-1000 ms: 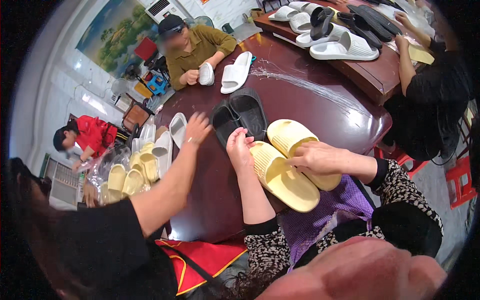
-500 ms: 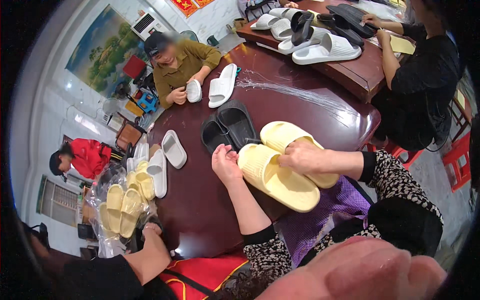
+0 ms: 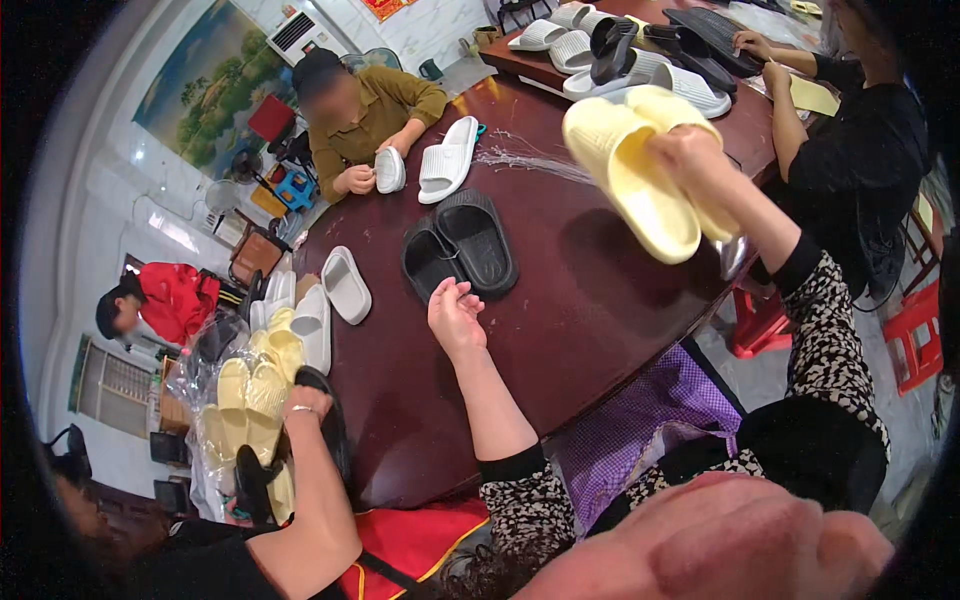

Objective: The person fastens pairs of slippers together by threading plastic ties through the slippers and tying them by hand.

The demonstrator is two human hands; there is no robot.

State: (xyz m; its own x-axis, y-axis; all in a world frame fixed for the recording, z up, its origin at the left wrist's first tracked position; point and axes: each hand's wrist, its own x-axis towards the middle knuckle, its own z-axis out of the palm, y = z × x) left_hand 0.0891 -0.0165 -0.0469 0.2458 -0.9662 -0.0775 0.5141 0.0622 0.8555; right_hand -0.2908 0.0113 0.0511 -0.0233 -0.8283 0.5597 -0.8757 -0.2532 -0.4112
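Observation:
A pair of pale yellow slippers (image 3: 635, 165) is up in the air over the right part of the table. My right hand (image 3: 688, 155) grips the pair by the inner sides, with its fingers partly hidden between them. Loosely curled, my left hand (image 3: 457, 315) is raised over the table with nothing seen in it. Just beyond its fingertips lies a pair of black slippers (image 3: 460, 245), side by side on the dark red table (image 3: 590, 330). Farther back stands a white slipper (image 3: 448, 160) with a bit of teal at its end.
A bundle of clear plastic strands (image 3: 540, 158) lies across the far side. Opposite, a person (image 3: 350, 120) handles a white slipper. At the left, another person's hand (image 3: 305, 402) holds a black slipper beside yellow ones (image 3: 250, 400) in plastic. More slippers cover the second table (image 3: 520, 62).
My right hand has lifted the yellow slippers up and away to the right, uncovering the black pair. My left hand stays nearly in place. The neighbour at left now holds up a black slipper.

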